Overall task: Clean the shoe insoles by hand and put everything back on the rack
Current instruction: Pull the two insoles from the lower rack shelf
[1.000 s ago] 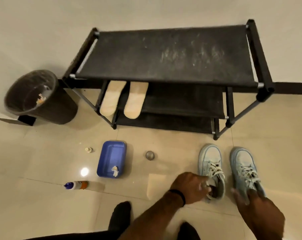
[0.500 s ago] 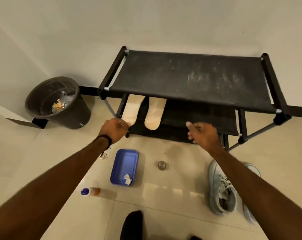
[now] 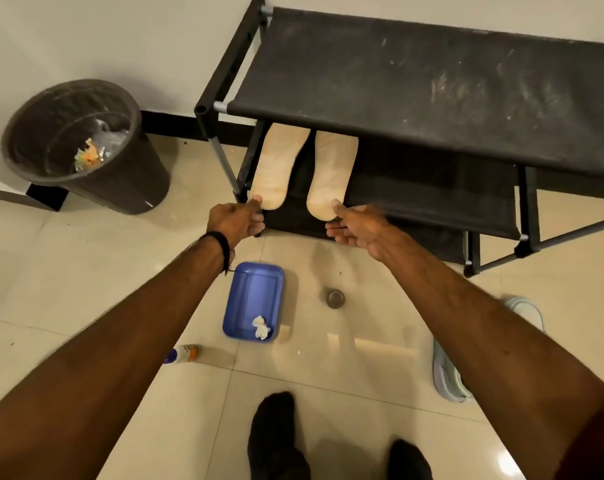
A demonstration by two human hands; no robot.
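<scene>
A: Both arms out, reaching for the second shelf of the black shoe rack point(image 3: 414, 77), where two tan insoles sit side by side at about twelve o'clock from the person

B: Left hand point(image 3: 233, 220) is at the heel end of the left insole point(image 3: 278, 166), thumb on top at the edge, other fingers curled beneath. Looks like a pinch on the heel, though I can't tell how firmly it has closed

A: And the right hand point(image 3: 357, 225)?

B: Palm turned up, fingers apart and fairly straight, thumb tip touching the heel of the right insole point(image 3: 331, 174). Nothing clamped there

A: How will these handle, you reckon?

B: Light, thin, floppy, I'd judge. Held at the heel alone the toe end should droop, so sliding them out flat along the shelf seems sensible. The heels overhang the shelf's front edge, which gives a natural place to take hold

A: Around the floor?

B: Blue tray point(image 3: 253, 301) with a crumpled white wipe point(image 3: 261, 328) at six o'clock from the insoles, a small bottle point(image 3: 182, 355) lying at seven, a little round cap point(image 3: 335, 298) beside the tray. Pale blue shoe point(image 3: 447, 372) at four o'clock, mostly behind the right forearm. Dark bin point(image 3: 85, 143) at nine, scraps inside
</scene>
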